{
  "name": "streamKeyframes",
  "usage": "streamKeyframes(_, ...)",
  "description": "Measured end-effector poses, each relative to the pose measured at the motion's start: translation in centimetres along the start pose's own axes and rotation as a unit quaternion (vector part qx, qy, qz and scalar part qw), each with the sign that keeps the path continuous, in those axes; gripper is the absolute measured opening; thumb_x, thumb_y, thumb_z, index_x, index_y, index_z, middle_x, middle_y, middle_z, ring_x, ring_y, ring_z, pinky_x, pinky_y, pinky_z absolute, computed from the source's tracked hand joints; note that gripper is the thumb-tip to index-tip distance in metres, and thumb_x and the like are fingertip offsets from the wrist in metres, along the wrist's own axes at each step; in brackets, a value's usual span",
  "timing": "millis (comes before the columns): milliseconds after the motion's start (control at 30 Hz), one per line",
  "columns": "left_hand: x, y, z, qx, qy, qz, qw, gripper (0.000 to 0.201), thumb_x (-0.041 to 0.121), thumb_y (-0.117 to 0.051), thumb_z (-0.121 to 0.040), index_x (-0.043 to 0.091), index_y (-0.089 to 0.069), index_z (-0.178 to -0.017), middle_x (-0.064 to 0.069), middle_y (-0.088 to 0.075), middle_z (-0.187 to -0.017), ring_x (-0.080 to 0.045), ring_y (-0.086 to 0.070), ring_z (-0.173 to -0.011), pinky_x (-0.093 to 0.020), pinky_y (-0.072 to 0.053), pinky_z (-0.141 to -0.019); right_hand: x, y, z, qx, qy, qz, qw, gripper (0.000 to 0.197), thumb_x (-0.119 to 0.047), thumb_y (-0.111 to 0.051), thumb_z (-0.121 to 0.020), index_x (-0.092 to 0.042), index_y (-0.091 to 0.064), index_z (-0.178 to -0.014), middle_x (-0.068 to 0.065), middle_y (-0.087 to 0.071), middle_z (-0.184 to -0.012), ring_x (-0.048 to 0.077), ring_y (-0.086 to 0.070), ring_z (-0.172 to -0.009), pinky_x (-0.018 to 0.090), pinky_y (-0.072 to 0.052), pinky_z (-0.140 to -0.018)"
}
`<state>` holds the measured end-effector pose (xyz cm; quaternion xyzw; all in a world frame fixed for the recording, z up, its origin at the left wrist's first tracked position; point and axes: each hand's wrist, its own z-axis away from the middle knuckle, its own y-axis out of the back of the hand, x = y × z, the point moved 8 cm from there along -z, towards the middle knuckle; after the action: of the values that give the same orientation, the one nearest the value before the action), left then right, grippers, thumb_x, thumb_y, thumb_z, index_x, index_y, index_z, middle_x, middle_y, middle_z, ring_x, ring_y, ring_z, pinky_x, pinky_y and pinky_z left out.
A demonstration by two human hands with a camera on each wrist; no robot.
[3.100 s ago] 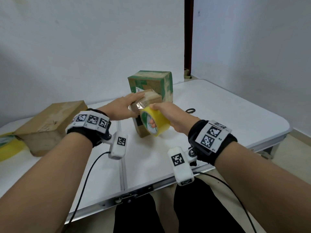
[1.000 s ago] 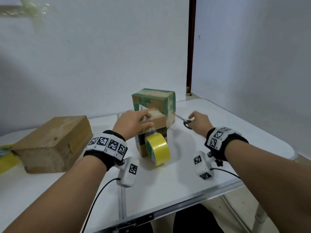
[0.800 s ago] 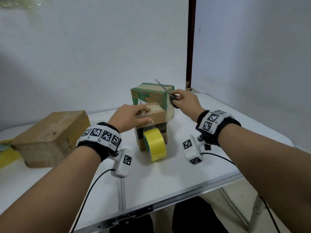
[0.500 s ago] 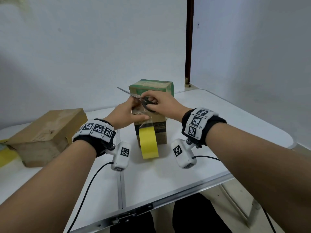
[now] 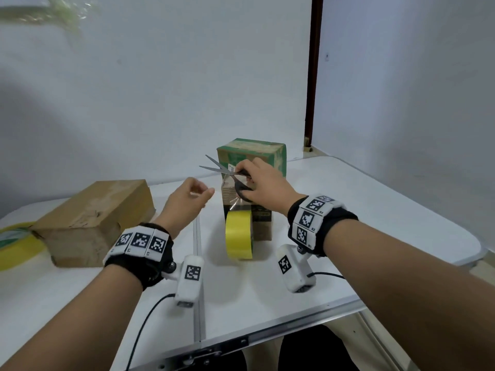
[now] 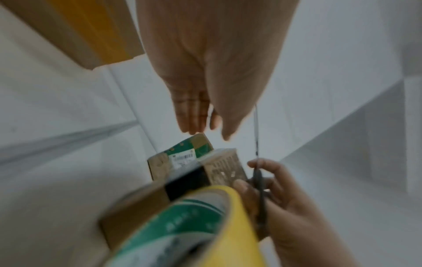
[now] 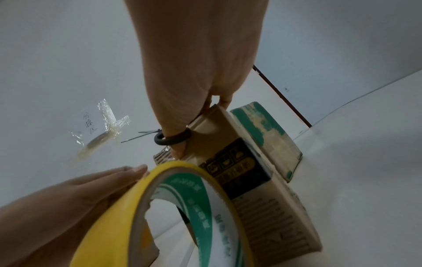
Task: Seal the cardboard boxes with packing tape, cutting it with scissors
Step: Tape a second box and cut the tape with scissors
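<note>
A small brown box (image 5: 261,226) stands mid-table in front of a green-taped box (image 5: 251,153). A yellow tape roll (image 5: 239,235) stands on edge against the small box's front. A clear strip runs from the roll up to the box top. My right hand (image 5: 254,183) grips the black-handled scissors (image 5: 218,168) over the box top. Their blades are spread and point left. The thumb sits through a handle ring (image 7: 172,140). My left hand (image 5: 197,194) hovers left of the box with relaxed fingers and holds nothing.
A larger brown box (image 5: 93,218) lies at the left, with another yellow roll (image 5: 16,245) at the far left edge. The white table (image 5: 348,210) has a seam down its middle. A taped note (image 7: 102,130) hangs on the wall.
My right hand took the scissors from the table right of the boxes and brought them over the small box, blades now spread. My left hand came off the box top and moved left.
</note>
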<state>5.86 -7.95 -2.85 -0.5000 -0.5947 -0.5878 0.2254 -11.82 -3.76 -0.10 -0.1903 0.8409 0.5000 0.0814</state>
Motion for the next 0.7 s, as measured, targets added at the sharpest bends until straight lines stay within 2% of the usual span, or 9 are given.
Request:
streamKeyframes(67, -1.3, -1.1, 0.7, -0.044, 0.104, 0.096, 0.989, 0.036, 0.03, -0.061, -0.094, 0.001, -0.052, -0.113, -0.021, -0.066, -0.11, -0.022, -0.068, -0.082, -0.027, -0.059, -0.075, -0.1, -0.1, -0.2, 0.007, -0.007, 0.009, 1.0, 0.041, -0.032, -0.067, -0.084, -0.025, -0.051, -0.121, 0.001, -0.051, -0.11, 0.019, -0.052, -0.099, 0.039, -0.051, -0.081)
streamKeyframes(133, -1.0, -3.0, 2.0, -0.121, 0.156, 0.143, 0.97, 0.044, 0.032, -0.064, -0.092, 0.002, -0.047, -0.118, -0.02, -0.068, -0.107, -0.024, -0.07, -0.083, -0.029, -0.06, -0.076, -0.3, -0.3, -0.3, 0.008, -0.006, 0.014, 1.0, 0.041, -0.032, -0.067, -0.085, -0.025, -0.051, -0.121, 0.001, -0.05, -0.11, 0.02, -0.052, -0.1, 0.041, -0.051, -0.08)
streamKeyframes(233, 0.0, -4.6, 2.9, -0.172, 0.143, 0.161, 0.961, 0.046, 0.029, -0.071, -0.086, 0.015, -0.044, -0.12, -0.016, -0.07, -0.103, -0.02, -0.067, -0.077, -0.028, -0.059, -0.071, -0.1, -0.4, -0.4, 0.016, -0.008, 0.022, 1.0, 0.039, -0.031, -0.066, -0.086, -0.023, -0.051, -0.121, 0.003, -0.05, -0.11, 0.023, -0.051, -0.101, 0.042, -0.051, -0.079)
streamKeyframes(300, -0.1, -5.2, 3.4, -0.19, 0.129, 0.164, 0.959, 0.047, 0.026, -0.073, -0.085, 0.022, -0.042, -0.121, -0.018, -0.07, -0.108, -0.019, -0.066, -0.078, -0.03, -0.058, -0.075, 0.2, -0.4, -0.4, 0.021, -0.01, 0.024, 0.999, 0.039, -0.031, -0.065, -0.086, -0.023, -0.051, -0.121, 0.004, -0.05, -0.11, 0.023, -0.05, -0.102, 0.043, -0.05, -0.079)
streamKeyframes(400, -0.5, -5.5, 3.8, -0.184, 0.121, 0.182, 0.958, 0.042, 0.024, -0.07, -0.088, 0.018, -0.045, -0.12, -0.017, -0.07, -0.106, -0.018, -0.066, -0.079, -0.032, -0.058, -0.079, 0.0, -0.6, -0.4, 0.025, -0.004, 0.033, 0.999, 0.037, -0.032, -0.064, -0.086, -0.022, -0.052, -0.12, 0.004, -0.05, -0.109, 0.025, -0.05, -0.103, 0.043, -0.05, -0.078)
streamKeyframes(533, -0.3, -5.6, 3.6, -0.151, 0.097, 0.166, 0.97, 0.026, 0.025, -0.069, -0.089, 0.017, -0.052, -0.107, -0.008, -0.069, -0.094, -0.013, -0.065, -0.07, -0.028, -0.057, -0.068, -0.4, -0.6, -0.2, 0.028, -0.009, 0.05, 0.998, 0.037, -0.03, -0.064, -0.086, -0.02, -0.052, -0.12, 0.007, -0.051, -0.111, 0.027, -0.049, -0.105, 0.044, -0.049, -0.078)
streamKeyframes(700, -0.1, -5.3, 3.3, -0.159, 0.1, 0.125, 0.974, 0.028, 0.029, -0.069, -0.088, 0.015, -0.053, -0.107, -0.008, -0.069, -0.092, -0.016, -0.065, -0.071, -0.03, -0.059, -0.072, -0.6, -0.7, -0.1, 0.024, -0.019, 0.064, 0.997, 0.037, -0.031, -0.063, -0.087, -0.021, -0.051, -0.12, 0.006, -0.05, -0.111, 0.026, -0.048, -0.105, 0.046, -0.049, -0.08)
